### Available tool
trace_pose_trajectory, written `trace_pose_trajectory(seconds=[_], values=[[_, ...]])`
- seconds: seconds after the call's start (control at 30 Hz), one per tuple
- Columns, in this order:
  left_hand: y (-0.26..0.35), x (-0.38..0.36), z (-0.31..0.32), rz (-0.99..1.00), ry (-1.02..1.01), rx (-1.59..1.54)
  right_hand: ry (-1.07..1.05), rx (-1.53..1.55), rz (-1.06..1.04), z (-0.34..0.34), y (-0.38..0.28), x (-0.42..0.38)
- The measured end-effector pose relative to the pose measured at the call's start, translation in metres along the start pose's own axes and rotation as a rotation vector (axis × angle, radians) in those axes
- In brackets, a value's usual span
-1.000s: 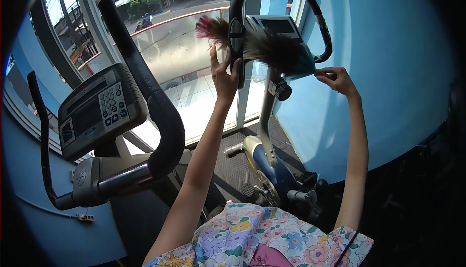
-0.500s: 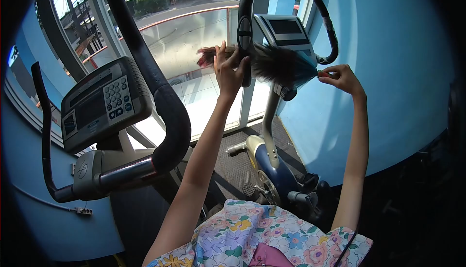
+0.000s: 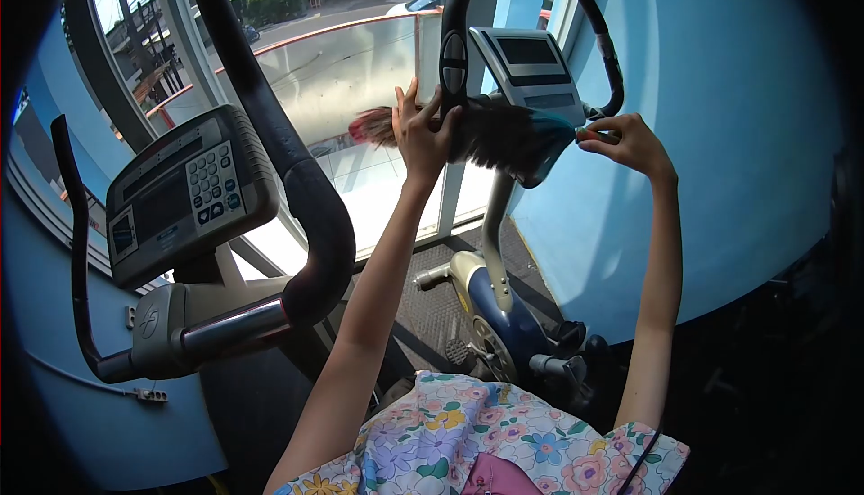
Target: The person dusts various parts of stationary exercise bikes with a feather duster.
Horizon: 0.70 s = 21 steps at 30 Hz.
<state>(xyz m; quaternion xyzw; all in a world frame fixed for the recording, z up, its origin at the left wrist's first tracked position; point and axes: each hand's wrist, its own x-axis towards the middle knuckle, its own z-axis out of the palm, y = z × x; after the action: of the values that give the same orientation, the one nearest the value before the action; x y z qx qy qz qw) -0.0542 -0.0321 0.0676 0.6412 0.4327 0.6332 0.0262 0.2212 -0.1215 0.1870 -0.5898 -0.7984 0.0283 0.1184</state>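
A feather duster (image 3: 499,139) with dark, bushy fibres lies sideways across the lower end of the exercise bike's upright black handlebar (image 3: 455,54). Its left tip is reddish and its right end teal. My right hand (image 3: 625,142) pinches the duster at the teal end, fingers closed. My left hand (image 3: 420,135) is raised beside the handlebar, in front of the duster's left part. Its fingers are apart and point upward, with the thumb near the handlebar. Whether the left palm presses on the fibres is hidden. Behind the duster's right part sits the bike's display console (image 3: 526,58).
At left stands another machine with a keypad console (image 3: 184,193) and a thick curved black handlebar (image 3: 310,189). The bike's blue and cream body (image 3: 495,315) rests on a dark mat below. A blue wall (image 3: 720,153) rises at right; windows face a street.
The duster has slid left across the handlebar, its reddish tip reaching farther left. My right hand has shifted slightly left with it. My left hand stays nearly in place. A car has appeared outside.
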Motion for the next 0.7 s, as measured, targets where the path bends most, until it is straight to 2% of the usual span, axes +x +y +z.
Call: trace_pose_trajectory(seconds=[0.1,0.13,0.2,0.23,0.27,0.37,0.4,0.53,0.6,0.63,0.67,0.7], values=[[0.0,-0.001,0.001,-0.015,-0.002,-0.01,0.387,0.161,0.021,0.004,0.015,0.011],[0.0,-0.001,0.001,-0.014,-0.004,-0.013,0.388,0.159,0.025,0.008,0.018,0.014],[-0.001,-0.001,0.001,-0.027,-0.02,0.024,0.649,0.233,-0.122,0.017,0.018,0.02],[-0.001,-0.001,0.001,-0.026,-0.013,0.036,0.472,0.171,0.1,0.011,0.013,0.015],[-0.001,-0.002,0.002,-0.027,-0.012,0.034,0.472,0.169,0.101,0.011,0.007,0.011],[-0.003,-0.002,0.001,-0.01,-0.01,0.022,0.24,0.104,0.027,0.013,-0.002,0.008],[-0.004,-0.001,0.001,0.003,-0.008,0.022,0.243,0.106,0.029,0.016,-0.002,0.009],[-0.003,-0.003,0.002,-0.024,-0.021,0.049,0.396,0.184,0.033,0.035,0.006,0.015],[-0.004,-0.003,0.003,-0.025,-0.042,0.038,0.672,0.295,0.108,0.042,0.008,0.012],[-0.005,-0.004,0.004,0.0,-0.005,0.02,0.702,0.201,0.202,0.047,0.007,0.01],[-0.006,-0.004,0.005,0.025,0.031,0.003,0.706,0.197,0.208,0.053,0.009,0.009],[-0.005,-0.004,0.004,0.026,0.025,-0.003,0.696,0.154,0.325,0.061,0.013,0.009]])
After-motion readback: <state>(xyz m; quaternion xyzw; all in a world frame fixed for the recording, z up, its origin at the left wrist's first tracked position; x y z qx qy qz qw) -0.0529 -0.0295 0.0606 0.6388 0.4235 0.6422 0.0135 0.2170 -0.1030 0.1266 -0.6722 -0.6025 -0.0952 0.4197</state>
